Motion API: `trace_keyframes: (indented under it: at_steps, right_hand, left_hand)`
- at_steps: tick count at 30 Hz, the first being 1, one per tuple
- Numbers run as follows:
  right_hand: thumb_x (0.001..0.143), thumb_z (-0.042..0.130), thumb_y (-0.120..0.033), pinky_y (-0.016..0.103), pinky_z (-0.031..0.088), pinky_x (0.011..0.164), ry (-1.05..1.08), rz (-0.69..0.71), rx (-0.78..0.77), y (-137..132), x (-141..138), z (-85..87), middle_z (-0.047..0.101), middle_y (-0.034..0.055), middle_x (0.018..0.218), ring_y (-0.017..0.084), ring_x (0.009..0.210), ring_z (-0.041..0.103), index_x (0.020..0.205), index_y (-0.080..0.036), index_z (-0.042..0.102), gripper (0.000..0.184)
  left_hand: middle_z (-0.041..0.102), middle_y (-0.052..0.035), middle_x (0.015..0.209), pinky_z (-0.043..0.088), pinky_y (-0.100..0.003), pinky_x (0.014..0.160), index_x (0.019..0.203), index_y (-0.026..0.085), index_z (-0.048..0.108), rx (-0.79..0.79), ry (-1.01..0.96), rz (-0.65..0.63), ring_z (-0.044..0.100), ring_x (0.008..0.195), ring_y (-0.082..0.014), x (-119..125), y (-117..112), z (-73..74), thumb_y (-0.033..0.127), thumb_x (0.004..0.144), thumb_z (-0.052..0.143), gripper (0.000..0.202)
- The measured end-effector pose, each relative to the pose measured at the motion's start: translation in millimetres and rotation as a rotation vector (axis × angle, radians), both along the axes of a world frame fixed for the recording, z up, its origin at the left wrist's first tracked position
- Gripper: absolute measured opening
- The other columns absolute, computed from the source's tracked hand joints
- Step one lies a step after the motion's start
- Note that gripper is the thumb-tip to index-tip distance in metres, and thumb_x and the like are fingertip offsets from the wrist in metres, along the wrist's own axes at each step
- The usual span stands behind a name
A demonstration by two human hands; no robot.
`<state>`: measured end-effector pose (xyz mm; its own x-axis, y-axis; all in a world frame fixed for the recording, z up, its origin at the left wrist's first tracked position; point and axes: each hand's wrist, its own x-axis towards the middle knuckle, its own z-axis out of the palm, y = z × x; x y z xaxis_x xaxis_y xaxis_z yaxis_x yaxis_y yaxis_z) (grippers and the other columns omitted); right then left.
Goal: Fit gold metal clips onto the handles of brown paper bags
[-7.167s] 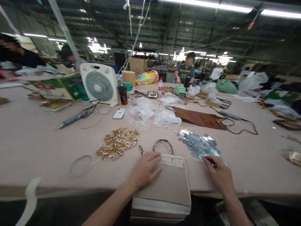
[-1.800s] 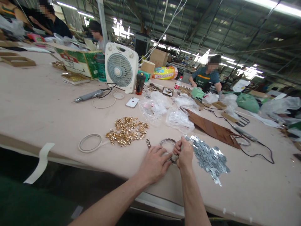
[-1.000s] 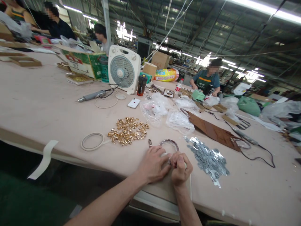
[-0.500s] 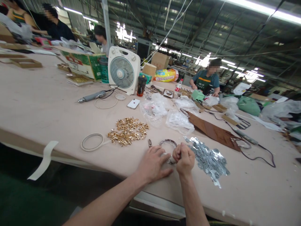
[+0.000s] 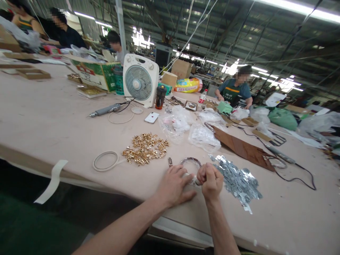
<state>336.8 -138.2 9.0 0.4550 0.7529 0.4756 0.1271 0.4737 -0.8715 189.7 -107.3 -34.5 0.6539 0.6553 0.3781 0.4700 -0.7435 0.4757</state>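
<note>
My left hand (image 5: 172,186) lies with fingers spread on a beige bag panel (image 5: 186,212) at the table's near edge, its fingertips at a small white piece. My right hand (image 5: 211,180) is a fist pressed beside it, gripping something small that I cannot make out. Just beyond my hands a ring-shaped handle (image 5: 190,162) rests on the table, with a small metal clasp (image 5: 170,162) to its left. A heap of silvery foil pieces (image 5: 236,179) spreads to the right of my right hand. A pile of gold metal fittings (image 5: 145,148) sits to the left.
A white loop (image 5: 105,161) lies left of the gold fittings. Farther back are plastic bags (image 5: 186,127), a brown leather piece (image 5: 243,148), a phone (image 5: 151,117), a box fan (image 5: 139,84) and an electric tool (image 5: 105,110). A person (image 5: 235,92) works across the table.
My right fist moved back and forth beside the left hand, near the handle. The left hand has stayed on the panel. The view shifted slightly.
</note>
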Motion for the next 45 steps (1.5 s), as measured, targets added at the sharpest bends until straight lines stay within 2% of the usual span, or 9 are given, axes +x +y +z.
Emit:
trace_keyframes:
  at_steps: [4, 9, 11, 15, 19, 24, 30, 42, 45]
  right_hand:
    - [0.101, 0.055, -0.039, 0.023, 0.025, 0.041, 0.066, 0.035, 0.125, -3.2, 0.8, 8.4, 0.037, -0.0066, 0.052, 0.009, 0.041, 0.036, 0.061, -0.022, 0.045, 0.045]
    - [0.101, 0.057, -0.042, 0.022, 0.024, 0.040, 0.091, 0.067, -0.115, 2.4, 1.7, -11.9, 0.039, -0.0066, 0.053, 0.008, 0.042, 0.033, 0.060, -0.021, 0.044, 0.047]
    - [0.100, 0.058, -0.043, 0.021, 0.024, 0.039, 0.160, 0.069, -0.104, 4.7, 3.8, -16.0, 0.038, -0.0072, 0.053, 0.008, 0.041, 0.032, 0.062, -0.021, 0.046, 0.046]
    - [0.099, 0.060, -0.042, 0.019, 0.023, 0.038, 0.275, 0.054, -0.025, 12.2, 4.9, -9.0, 0.037, -0.0082, 0.052, 0.006, 0.039, 0.031, 0.064, -0.020, 0.047, 0.044]
    - [0.095, 0.065, -0.046, 0.019, 0.023, 0.036, 0.311, 0.080, -0.124, 26.8, 2.0, -3.5, 0.037, -0.0086, 0.049, 0.006, 0.037, 0.031, 0.063, -0.021, 0.046, 0.045]
    - [0.090, 0.070, -0.048, 0.018, 0.023, 0.034, 0.372, 0.098, -0.212, 40.0, 5.5, -10.6, 0.037, -0.0094, 0.048, 0.005, 0.035, 0.030, 0.063, -0.021, 0.046, 0.045]
    - [0.090, 0.069, -0.050, 0.018, 0.021, 0.034, 0.368, 0.266, -0.287, 44.3, 13.5, -12.7, 0.035, -0.0104, 0.047, 0.005, 0.035, 0.026, 0.063, -0.021, 0.046, 0.046]
    - [0.096, 0.062, -0.042, 0.021, 0.018, 0.038, 0.334, 0.488, -0.214, 34.9, 17.3, -14.1, 0.037, -0.0085, 0.050, 0.006, 0.037, 0.024, 0.063, -0.021, 0.049, 0.041]
    - [0.098, 0.059, -0.043, 0.023, 0.018, 0.039, 0.263, 0.525, -0.228, 32.6, 15.9, -14.7, 0.035, -0.0084, 0.050, 0.007, 0.038, 0.024, 0.063, -0.022, 0.049, 0.043]
  left_hand:
    - [0.064, -0.0053, 0.131, 0.034, -0.052, 0.117, 0.137, 0.035, 0.062, -0.002, 0.002, -0.010, 0.046, 0.136, -0.0321, -0.2, 0.4, -0.2, 0.061, 0.086, 0.073, 0.059]
    - [0.065, -0.0041, 0.128, 0.035, -0.050, 0.117, 0.128, 0.036, 0.067, 0.000, 0.003, -0.010, 0.046, 0.136, -0.0311, 0.2, 0.4, 2.2, 0.059, 0.085, 0.074, 0.049]
    - [0.065, -0.0039, 0.128, 0.035, -0.049, 0.117, 0.129, 0.036, 0.067, 0.000, 0.008, -0.012, 0.046, 0.136, -0.0310, 0.0, 0.4, 2.5, 0.060, 0.084, 0.075, 0.052]
    - [0.065, -0.0041, 0.130, 0.036, -0.049, 0.116, 0.133, 0.035, 0.064, 0.003, 0.019, -0.017, 0.047, 0.136, -0.0314, -0.8, 0.7, 1.9, 0.061, 0.084, 0.074, 0.056]
    - [0.066, -0.0056, 0.131, 0.035, -0.049, 0.117, 0.133, 0.030, 0.062, -0.014, 0.009, -0.011, 0.047, 0.137, -0.0308, -1.3, 0.7, 2.5, 0.062, 0.089, 0.068, 0.055]
    - [0.067, -0.0050, 0.129, 0.035, -0.047, 0.117, 0.131, 0.030, 0.063, -0.007, -0.004, 0.003, 0.048, 0.136, -0.0292, -0.2, 0.3, 3.3, 0.057, 0.092, 0.067, 0.048]
    - [0.069, -0.0049, 0.124, 0.037, -0.046, 0.116, 0.126, 0.028, 0.066, -0.009, -0.004, 0.019, 0.050, 0.134, -0.0286, 2.8, 0.7, 1.6, 0.057, 0.089, 0.071, 0.047]
    - [0.069, -0.0053, 0.128, 0.035, -0.049, 0.119, 0.127, 0.027, 0.067, -0.016, 0.011, 0.034, 0.048, 0.138, -0.0308, 6.4, 1.0, -4.1, 0.060, 0.089, 0.069, 0.050]
    - [0.069, -0.0045, 0.129, 0.035, -0.050, 0.119, 0.128, 0.029, 0.066, -0.029, 0.005, 0.031, 0.047, 0.139, -0.0311, 6.1, 1.1, -4.4, 0.059, 0.089, 0.069, 0.050]
